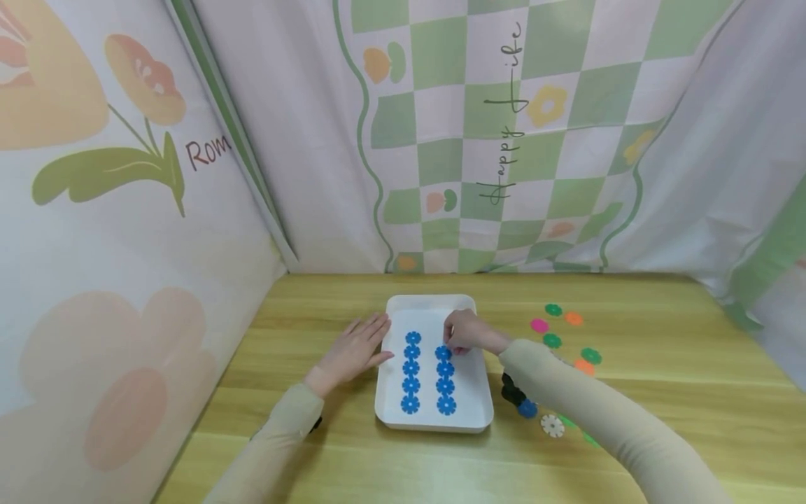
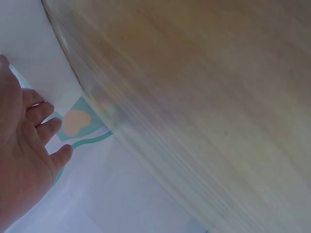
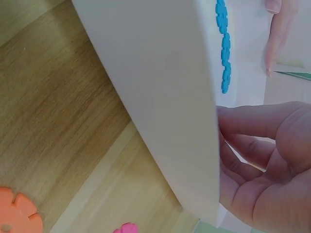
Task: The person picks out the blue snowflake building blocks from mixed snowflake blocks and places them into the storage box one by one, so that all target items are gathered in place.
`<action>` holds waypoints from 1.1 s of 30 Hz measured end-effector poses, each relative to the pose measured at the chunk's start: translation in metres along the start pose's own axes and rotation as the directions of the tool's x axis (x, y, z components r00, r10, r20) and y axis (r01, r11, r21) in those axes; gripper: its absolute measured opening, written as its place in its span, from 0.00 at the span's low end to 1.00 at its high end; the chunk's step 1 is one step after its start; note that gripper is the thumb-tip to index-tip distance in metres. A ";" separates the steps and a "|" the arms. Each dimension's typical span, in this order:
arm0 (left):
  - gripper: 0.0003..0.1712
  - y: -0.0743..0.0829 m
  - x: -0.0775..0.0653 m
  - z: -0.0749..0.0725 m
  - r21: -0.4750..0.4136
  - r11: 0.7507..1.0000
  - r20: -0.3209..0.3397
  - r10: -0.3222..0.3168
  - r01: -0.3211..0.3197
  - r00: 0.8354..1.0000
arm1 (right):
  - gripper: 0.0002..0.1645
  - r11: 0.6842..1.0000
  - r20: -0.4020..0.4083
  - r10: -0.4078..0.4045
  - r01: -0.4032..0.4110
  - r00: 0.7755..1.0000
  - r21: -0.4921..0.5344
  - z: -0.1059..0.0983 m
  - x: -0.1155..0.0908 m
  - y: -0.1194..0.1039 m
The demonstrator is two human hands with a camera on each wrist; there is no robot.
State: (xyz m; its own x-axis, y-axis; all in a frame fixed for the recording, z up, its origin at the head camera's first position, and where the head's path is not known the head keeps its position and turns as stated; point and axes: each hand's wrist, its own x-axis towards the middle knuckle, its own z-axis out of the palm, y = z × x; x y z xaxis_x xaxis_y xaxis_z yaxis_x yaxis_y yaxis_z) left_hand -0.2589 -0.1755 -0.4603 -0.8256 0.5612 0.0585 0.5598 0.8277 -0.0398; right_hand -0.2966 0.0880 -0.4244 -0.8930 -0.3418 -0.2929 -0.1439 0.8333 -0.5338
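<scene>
A white tray (image 1: 428,318) stands on the wooden table and holds two columns of blue notched plastic discs, like snowflake building pieces. The left column (image 1: 411,367) reaches further back than the right column (image 1: 446,386). My right hand (image 1: 467,331) is inside the tray, its thumb and fingers pinching the blue disc (image 1: 443,353) at the far end of the right column. In the right wrist view the tray wall (image 3: 160,111) hides those fingertips. With fingers extended, my left hand (image 1: 355,350) rests on the tray's left rim.
Right of the tray lie loose discs: a green one (image 1: 590,356), an orange one (image 1: 574,318), a pink one (image 1: 539,325), a white one (image 1: 552,425) and others. Black pieces (image 1: 511,390) and a blue disc (image 1: 527,409) sit near the tray's right side. Curtains (image 1: 478,140) hang behind the table.
</scene>
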 end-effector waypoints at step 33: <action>0.41 -0.001 0.001 0.003 -0.032 0.999 0.027 -0.022 0.023 0.999 | 0.02 0.967 -0.030 -0.256 0.256 0.966 0.007 -0.030 -0.088 0.068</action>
State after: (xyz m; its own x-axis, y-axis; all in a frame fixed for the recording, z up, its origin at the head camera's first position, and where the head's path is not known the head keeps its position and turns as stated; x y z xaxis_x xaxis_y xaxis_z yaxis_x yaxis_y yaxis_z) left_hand -0.2605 -0.1756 -0.4636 -0.8394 0.5425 0.0321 0.5426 0.8400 -0.0062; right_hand -0.2408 0.1878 -0.4112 -0.8386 -0.5306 -0.1230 -0.3649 0.7150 -0.5963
